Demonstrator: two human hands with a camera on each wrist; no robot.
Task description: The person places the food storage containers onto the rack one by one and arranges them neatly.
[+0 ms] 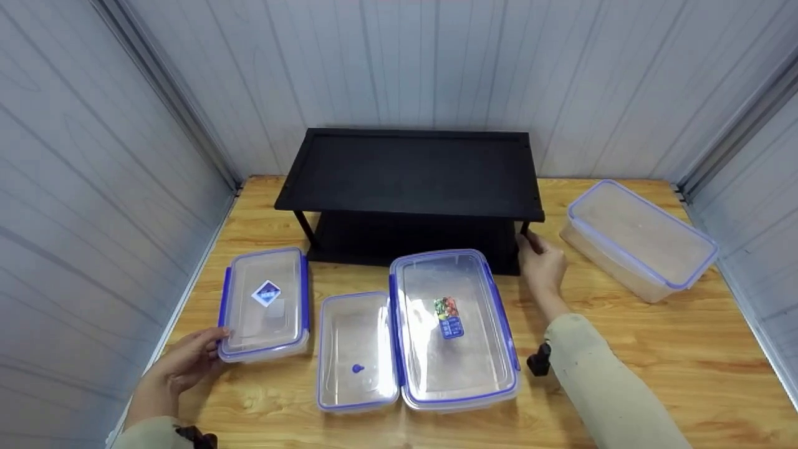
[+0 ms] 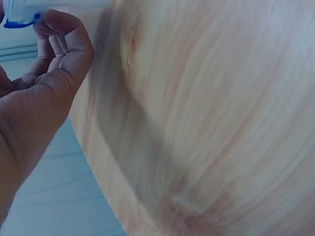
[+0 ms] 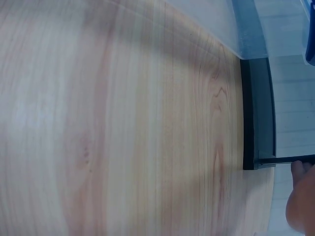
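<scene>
A black two-tier shelf [image 1: 408, 171] stands at the back of the wooden table. My right hand [image 1: 541, 265] grips its front right post [image 3: 283, 160] between thumb and fingers; the right wrist view catches only part of that hand. At the left lies a clear lidded food container [image 1: 262, 312] with blue side latches and a diamond sticker. Its near left corner is pinched by my left hand [image 1: 193, 358], whose fingers curl in the left wrist view. Between the hands are a large clear container [image 1: 458, 368] with a fruit label and a smaller clear container [image 1: 355, 330] beside it.
Another clear container [image 1: 642, 237] with a pale blue rim sits at the right, set at an angle. Grey-white panel walls [image 1: 399, 68] enclose the table [image 1: 623, 337] at the back and both sides.
</scene>
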